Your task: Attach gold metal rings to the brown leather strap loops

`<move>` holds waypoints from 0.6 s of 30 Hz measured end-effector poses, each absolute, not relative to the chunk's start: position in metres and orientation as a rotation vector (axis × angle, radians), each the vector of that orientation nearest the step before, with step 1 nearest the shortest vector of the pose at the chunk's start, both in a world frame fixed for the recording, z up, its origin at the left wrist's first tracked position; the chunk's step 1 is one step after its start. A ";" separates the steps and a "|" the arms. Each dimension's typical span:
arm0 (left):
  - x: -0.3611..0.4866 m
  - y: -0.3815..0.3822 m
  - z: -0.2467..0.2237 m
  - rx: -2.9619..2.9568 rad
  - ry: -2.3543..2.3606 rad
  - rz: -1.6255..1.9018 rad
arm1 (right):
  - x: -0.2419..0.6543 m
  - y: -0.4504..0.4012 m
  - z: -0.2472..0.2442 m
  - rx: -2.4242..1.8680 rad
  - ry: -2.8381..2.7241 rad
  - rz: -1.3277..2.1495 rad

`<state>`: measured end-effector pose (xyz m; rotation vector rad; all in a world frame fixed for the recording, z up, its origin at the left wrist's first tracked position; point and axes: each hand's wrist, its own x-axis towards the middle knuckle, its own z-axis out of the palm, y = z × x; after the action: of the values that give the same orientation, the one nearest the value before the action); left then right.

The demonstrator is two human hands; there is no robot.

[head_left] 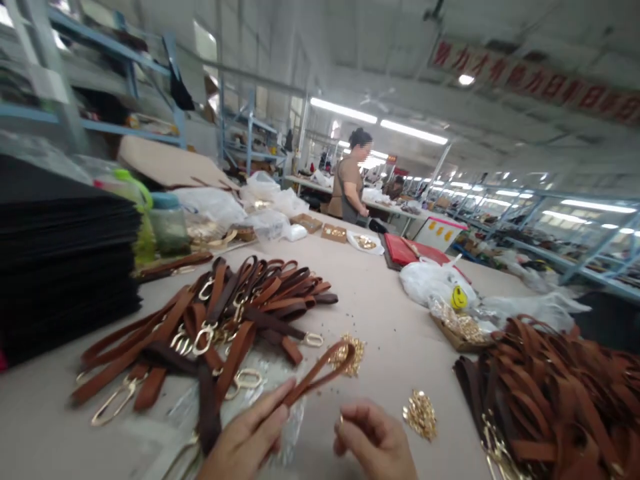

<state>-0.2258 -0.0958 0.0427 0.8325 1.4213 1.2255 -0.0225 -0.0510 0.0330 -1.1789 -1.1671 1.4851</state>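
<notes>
Brown leather strap [303, 385], folded into a narrow loop: held in the left hand [250, 433], its lower end between the thumb and fingers. Long axis runs from that grip toward 1 to 2 o'clock, closed end outermost. Right hand [375, 440] lies at about 3 o'clock from the left, the two apart; the left is nearer the strap, being on it. From the right hand, the loop's closed end sits near 11 o'clock, not touched. Right thumb and fingertips are drawn together on a small gold-coloured piece [341, 419]; its shape is too blurred to tell.

Counts, working outward:
- Held strap: 1.
- Loose piles of gold-coloured pieces on the tabletop [370, 313]: 2. Farther pile [356, 360] at 12 o'clock from the right hand, partly behind the loop in view; nearer pile [421, 415] at 1 to 2 o'clock. Pieces per pile not countable.
- Strap heaps: 2. Left heap [273, 300] with metal clasps, 10 to 12 o'clock from the left hand; right heap [565, 400] at 2 to 3 o'clock from the right hand. Overlap prevents a strap count.
- Black stack [65, 267]: 1, at 10 o'clock.
- White bag with yellow face print [435, 283]: 1, at 1 o'clock.
- Standing person [350, 183], beyond: 1, at 12 o'clock.
</notes>
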 end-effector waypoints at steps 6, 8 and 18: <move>-0.209 -0.101 0.062 1.028 1.313 1.173 | -0.036 -0.065 0.053 -1.059 -1.288 1.527; -0.206 -0.102 0.059 1.077 1.250 1.189 | -0.042 -0.067 0.053 -1.034 -1.302 1.549; -0.205 -0.108 0.056 1.352 1.314 1.227 | -0.049 -0.066 0.047 -1.058 -1.419 1.427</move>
<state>-0.2054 -0.1076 0.0561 1.3519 1.3137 1.2270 -0.0493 -0.0663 0.0470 -1.0578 -1.4191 1.4270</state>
